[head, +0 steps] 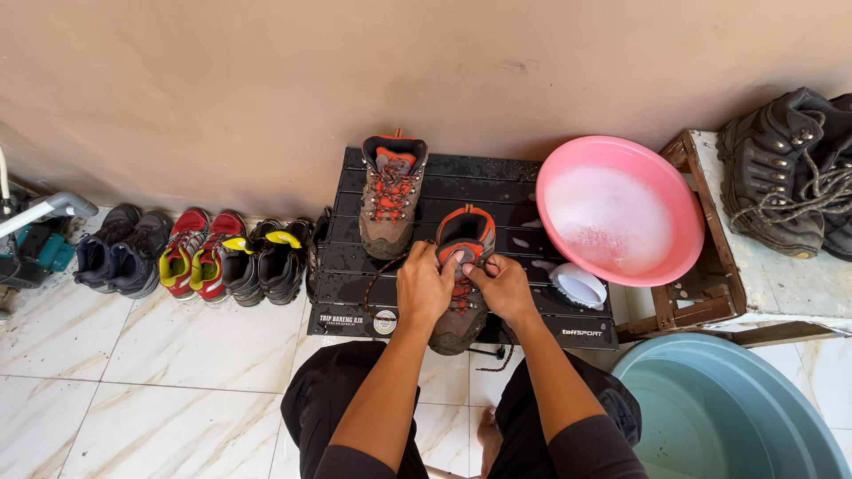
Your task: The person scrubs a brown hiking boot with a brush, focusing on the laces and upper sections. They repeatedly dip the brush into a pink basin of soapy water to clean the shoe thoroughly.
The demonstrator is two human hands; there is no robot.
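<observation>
Brown boot with orange lining and orange-brown laces sits toe toward the person on the wet black slatted table. Left hand and right hand meet over its tongue, fingertips pinched narrow on the laces at mid-boot; boot lies directly under both hands. Second matching boot stands just behind to the left, untouched. White brush lies right of the hands. Pink basin of soapy water beyond it.
</observation>
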